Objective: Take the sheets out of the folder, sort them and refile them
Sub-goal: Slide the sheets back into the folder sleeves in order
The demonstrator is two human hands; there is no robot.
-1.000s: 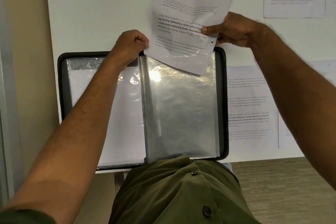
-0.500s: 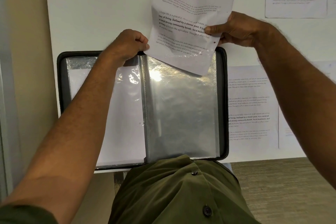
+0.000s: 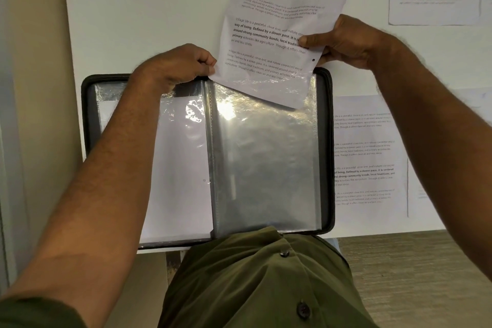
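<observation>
The sheet (image 3: 279, 42) has risen slightly, only its lower corner inside the folder (image 3: 326, 157) sleeve, right hand (image 3: 343, 42) pinching its edge, left hand (image 3: 181, 66) closed on the sleeve mouth; a skewed pull could crumple it.

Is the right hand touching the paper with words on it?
Touching. The head view shows the right hand pinching the printed sheet, thumb pressed on its front.
</observation>
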